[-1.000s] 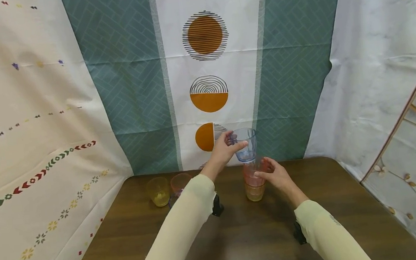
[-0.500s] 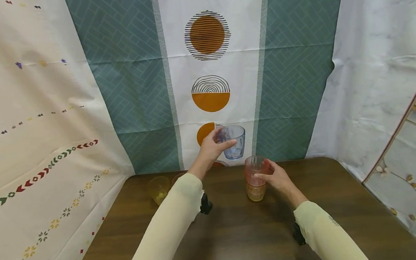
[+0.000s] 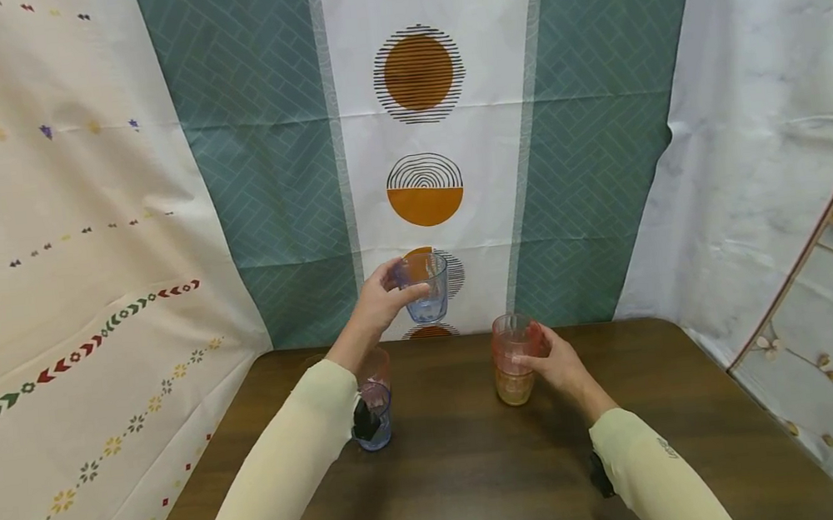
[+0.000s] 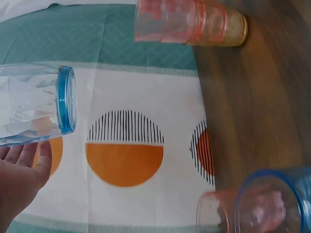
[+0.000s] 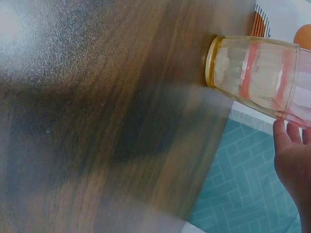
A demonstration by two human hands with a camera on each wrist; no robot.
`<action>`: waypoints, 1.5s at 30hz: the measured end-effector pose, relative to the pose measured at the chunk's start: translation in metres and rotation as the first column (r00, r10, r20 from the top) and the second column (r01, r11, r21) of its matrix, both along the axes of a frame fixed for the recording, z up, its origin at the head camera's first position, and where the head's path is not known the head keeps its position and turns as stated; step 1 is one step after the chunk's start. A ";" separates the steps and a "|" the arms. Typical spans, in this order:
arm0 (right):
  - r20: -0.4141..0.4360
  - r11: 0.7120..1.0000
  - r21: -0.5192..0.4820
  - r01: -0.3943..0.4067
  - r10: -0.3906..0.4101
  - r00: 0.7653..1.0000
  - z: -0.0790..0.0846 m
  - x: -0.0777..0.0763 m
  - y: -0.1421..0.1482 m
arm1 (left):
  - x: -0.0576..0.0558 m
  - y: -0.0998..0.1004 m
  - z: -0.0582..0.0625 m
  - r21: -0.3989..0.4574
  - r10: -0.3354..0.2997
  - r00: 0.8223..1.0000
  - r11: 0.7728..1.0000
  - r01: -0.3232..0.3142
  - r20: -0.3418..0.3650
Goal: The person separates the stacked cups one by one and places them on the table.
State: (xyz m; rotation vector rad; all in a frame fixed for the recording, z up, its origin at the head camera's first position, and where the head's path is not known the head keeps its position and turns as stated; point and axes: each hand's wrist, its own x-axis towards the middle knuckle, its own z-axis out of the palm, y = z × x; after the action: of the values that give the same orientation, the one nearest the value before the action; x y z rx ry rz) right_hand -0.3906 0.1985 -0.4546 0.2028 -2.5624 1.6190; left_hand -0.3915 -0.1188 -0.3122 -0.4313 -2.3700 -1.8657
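My left hand (image 3: 379, 304) grips a clear blue tumbler (image 3: 431, 302) by its side, upright and raised over the back of the table. In the left wrist view, the tumbler's thick blue base (image 4: 65, 101) stands out beside the fingers. At right, a pink tumbler (image 3: 510, 350) sits nested in a yellow tumbler (image 3: 513, 390) on the table. My right hand (image 3: 564, 365) holds the pink one, thumb in front and fingers behind. Seen from the right wrist, fingertips touch near the yellow tumbler's rim (image 5: 291, 77).
Left of centre, partly behind my left forearm, stand another blue tumbler (image 3: 376, 431) and another pink tumbler (image 3: 376, 366). The dark wooden table (image 3: 468, 481) ends at a patterned cloth (image 3: 292, 222) hanging behind it. More cloth hangs along both sides.
My left hand has carried the blue tumbler leftward, away from above the stack. My right hand has stayed at the pink tumbler. The left forearm now hides the yellow tumbler at left.
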 end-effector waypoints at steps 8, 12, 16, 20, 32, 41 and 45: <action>0.002 1.000 -0.016 0.008 -0.008 1.000 0.002 0.001 0.002 | 0.006 -0.042 -0.010 0.002 0.026 0.999 1.000 -0.026 -0.028; -0.012 0.999 -0.036 0.003 -0.004 1.000 0.000 -0.002 0.000 | 0.011 -0.070 -0.019 0.003 0.068 0.997 0.998 -0.068 -0.025; -0.006 0.999 -0.051 0.004 -0.004 1.000 -0.002 -0.003 -0.004 | 0.018 -0.097 -0.031 0.024 0.100 0.995 0.995 -0.099 -0.019; 0.008 0.999 -0.041 0.011 -0.011 1.000 -0.003 -0.002 -0.006 | 0.027 -0.121 -0.044 0.020 0.127 0.992 0.992 -0.127 -0.005; 0.016 0.999 -0.036 0.010 -0.009 1.000 0.000 0.002 -0.004 | 0.050 -0.162 -0.072 -0.002 0.149 0.988 0.989 -0.149 0.034; 0.024 0.999 -0.047 0.012 -0.011 1.000 0.000 0.004 -0.003 | 0.061 -0.183 -0.096 -0.040 0.153 0.986 0.988 -0.150 0.071; 0.015 0.998 -0.061 -0.005 0.006 1.000 -0.002 0.004 -0.002 | 0.067 -0.188 -0.105 -0.062 0.157 0.985 0.986 -0.153 0.075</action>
State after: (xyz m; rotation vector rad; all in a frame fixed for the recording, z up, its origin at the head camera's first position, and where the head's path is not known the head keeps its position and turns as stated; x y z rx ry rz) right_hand -0.3870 0.1963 -0.4563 0.1930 -2.5212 1.7048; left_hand -0.3250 -0.3067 -0.4171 -0.1727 -2.4334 -1.7838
